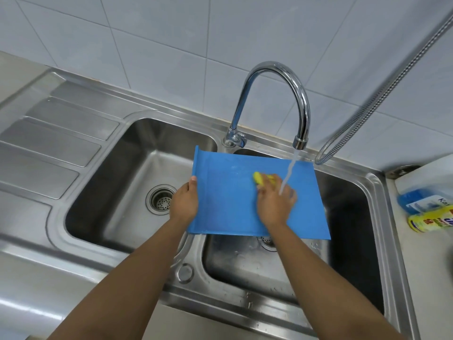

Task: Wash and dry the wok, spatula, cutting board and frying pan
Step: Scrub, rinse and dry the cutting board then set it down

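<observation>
over the right basin (348, 217) of a brushed-steel double sink, a flat, rectangular blue plastic cutting board (232, 209) with a raised lip along its left edge is held nearly level. the left hand (185, 202) grips that lipped edge, thumb on top, the fingers wrapped round it out of sight beneath. the right hand (274, 204) presses a soft yellow sponge (259, 179) onto the board's wet upper face, fingers bent over it. a thin stream of water (290, 170) falls from the curved chrome tap (277, 77) onto the right hand. a ribbed metal hose (392, 77) hangs before glossy white tiles (147, 33). on the table (421, 266) at right sit a blue bottle (411, 201) and a yellow bottle (431, 220).
</observation>
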Tool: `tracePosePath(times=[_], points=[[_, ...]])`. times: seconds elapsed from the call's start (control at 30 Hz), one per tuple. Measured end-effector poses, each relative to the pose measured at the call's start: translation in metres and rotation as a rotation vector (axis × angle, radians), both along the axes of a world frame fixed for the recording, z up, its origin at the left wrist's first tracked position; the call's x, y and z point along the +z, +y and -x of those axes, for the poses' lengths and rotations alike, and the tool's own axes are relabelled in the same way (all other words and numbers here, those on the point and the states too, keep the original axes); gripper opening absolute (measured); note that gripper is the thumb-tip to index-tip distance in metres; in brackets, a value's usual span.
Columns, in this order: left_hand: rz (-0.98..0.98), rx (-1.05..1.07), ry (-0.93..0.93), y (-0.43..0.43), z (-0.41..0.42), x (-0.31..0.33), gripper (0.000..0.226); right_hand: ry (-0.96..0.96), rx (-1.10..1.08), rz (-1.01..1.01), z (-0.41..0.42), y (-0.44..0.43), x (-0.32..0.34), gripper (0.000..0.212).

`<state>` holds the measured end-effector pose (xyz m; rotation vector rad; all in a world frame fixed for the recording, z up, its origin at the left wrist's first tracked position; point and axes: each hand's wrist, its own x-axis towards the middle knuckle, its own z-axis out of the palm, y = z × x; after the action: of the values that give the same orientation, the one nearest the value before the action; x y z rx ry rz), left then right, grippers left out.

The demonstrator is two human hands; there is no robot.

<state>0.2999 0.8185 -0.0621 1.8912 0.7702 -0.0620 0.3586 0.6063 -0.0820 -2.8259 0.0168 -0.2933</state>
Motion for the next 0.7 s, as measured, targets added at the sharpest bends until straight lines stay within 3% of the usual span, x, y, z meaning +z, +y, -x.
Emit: tracePosePath(times=[0.1,0.3,0.43,0.53,0.7], points=[[0.08,0.018,-0.012,0.001,-0.001,-0.004,0.056,0.053,-0.341,-0.019,0.025,-0.025,-0.009,0.054],[0.227,0.062,0.005,0.004,-0.005,-0.013,0.058,0.129,0.094,0.005,0.108,0.036,-0.008,0.058],[0.164,0.076,-0.029,0.001,-0.006,-0.011,0.053,0.194,0.352,0.039,0.092,0.097,0.004,0.059],[0.165,0.087,-0.05,0.0,-0.006,-0.009,0.047,0.332,0.386,-0.014,0.037,0.115,0.009,0.057],[0.187,0.1,-0.012,0.003,-0.004,-0.011,0.054,0.351,0.361,-0.013,-0.041,0.104,0.014,0.053]])
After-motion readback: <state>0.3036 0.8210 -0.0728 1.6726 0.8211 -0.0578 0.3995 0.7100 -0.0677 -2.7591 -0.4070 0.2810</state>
